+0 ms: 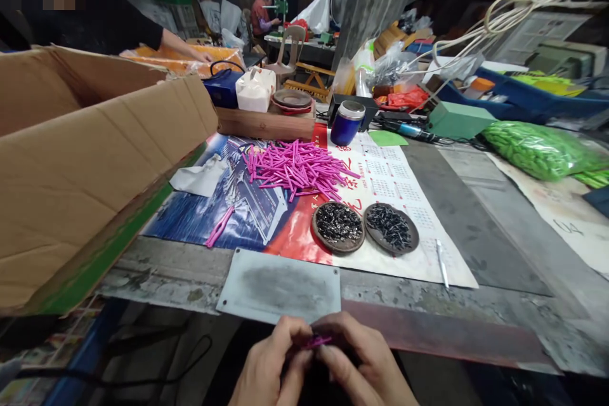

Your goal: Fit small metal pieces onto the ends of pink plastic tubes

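My left hand (pixel 280 361) and my right hand (pixel 359 358) meet at the table's near edge. Between their fingertips they pinch a small pink plastic piece (pixel 318 342), mostly covered by the fingers. Beyond them a heap of slim pink plastic pieces (pixel 297 168) lies on a printed calendar sheet (pixel 304 228). One forked pink piece (pixel 219 226) rests apart, to the left. Two round dishes stand in front of the heap: one dish (pixel 328 247) with small shiny dark parts, the other (pixel 413 235) with dark, screw-like pins.
A grey metal plate (pixel 280 285) lies at the near edge. On the left stands a large cardboard box (pixel 109 158). A white pen (pixel 442 264), a blue jar (pixel 347 122) and a green bag (pixel 533 149) are to the right. Another person's arm (pixel 178 45) reaches in behind the box.
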### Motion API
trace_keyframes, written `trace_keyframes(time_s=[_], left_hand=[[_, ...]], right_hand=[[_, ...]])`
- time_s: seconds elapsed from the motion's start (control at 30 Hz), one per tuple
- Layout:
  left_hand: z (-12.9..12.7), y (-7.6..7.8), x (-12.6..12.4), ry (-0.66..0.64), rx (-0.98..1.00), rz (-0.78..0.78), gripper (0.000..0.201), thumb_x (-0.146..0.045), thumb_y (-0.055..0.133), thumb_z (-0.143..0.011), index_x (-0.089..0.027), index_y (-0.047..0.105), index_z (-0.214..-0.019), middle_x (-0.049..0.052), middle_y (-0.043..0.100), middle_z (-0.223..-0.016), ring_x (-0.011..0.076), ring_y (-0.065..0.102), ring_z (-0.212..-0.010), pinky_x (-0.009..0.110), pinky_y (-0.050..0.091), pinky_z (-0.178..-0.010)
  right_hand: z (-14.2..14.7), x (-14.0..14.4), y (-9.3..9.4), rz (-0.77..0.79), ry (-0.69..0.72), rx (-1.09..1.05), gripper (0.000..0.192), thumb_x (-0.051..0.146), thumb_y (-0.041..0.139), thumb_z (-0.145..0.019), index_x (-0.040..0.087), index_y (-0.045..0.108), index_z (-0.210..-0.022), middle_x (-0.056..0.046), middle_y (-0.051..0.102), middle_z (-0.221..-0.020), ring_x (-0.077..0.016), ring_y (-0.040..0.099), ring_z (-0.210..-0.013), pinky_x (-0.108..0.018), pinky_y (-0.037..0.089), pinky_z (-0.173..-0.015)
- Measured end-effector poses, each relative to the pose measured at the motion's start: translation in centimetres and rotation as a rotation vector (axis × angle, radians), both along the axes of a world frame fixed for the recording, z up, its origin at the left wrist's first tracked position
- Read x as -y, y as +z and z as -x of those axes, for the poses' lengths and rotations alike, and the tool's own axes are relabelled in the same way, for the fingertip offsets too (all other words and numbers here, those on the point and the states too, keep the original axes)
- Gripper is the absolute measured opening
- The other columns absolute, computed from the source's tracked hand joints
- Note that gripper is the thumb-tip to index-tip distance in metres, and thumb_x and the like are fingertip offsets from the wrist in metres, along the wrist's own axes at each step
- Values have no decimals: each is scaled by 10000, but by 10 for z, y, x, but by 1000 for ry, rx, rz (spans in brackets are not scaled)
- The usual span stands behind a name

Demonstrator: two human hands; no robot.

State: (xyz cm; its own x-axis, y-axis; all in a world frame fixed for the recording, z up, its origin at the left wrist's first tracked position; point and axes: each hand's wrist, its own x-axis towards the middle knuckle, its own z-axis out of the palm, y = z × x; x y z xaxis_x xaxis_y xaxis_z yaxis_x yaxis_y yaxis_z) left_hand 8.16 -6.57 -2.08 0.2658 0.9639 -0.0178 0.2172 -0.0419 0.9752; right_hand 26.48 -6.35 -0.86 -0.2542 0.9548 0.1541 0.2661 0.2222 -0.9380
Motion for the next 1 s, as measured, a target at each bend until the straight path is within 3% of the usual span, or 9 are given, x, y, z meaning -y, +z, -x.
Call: trace_keyframes(time_s=[0.1,0.23,0.33,0.63,1.0], left_hand=[[1,4,-5,43,17,33,190,-340,550,-981,-295,700,-1087,0,765,-858,164,713,-728,205,530,-714],[7,11,-14,100,16,47,213,-401,566,-985,-273,728,-1033,-3,754,-798,138,691,-662,172,527,-662],[10,11,-21,128,40,26,236,-425,563,-986,-251,722,-974,-6,721,-743,127,671,-605,168,520,-621],[20,-13,-43,153,0,-46,181,-361,573,-994,-246,704,-1041,16,753,-832,166,740,-729,178,581,-649],[11,-16,-39,224,15,-48,236,-439,545,-999,-264,703,-1012,6,744,-815,155,727,-714,177,594,-676]], right_hand=[[-20,-11,12,-43,-83,115,165,295,534,-1011,213,672,-1049,-38,745,-898,-157,717,-788,-204,540,-706],[-51,-35,18,-169,-247,318,110,260,560,-1008,223,661,-980,-23,724,-883,-152,704,-799,-207,530,-721],[-67,-55,16,-270,-284,449,103,239,548,-1013,214,642,-982,-36,703,-901,-172,693,-822,-245,530,-737],[-78,-99,16,-364,-155,757,145,172,492,-1026,167,631,-1069,-93,670,-1002,-221,687,-900,-344,563,-788],[-61,-137,12,-337,-6,980,97,93,593,-932,152,669,-948,-107,669,-987,-271,647,-911,-390,485,-788]])
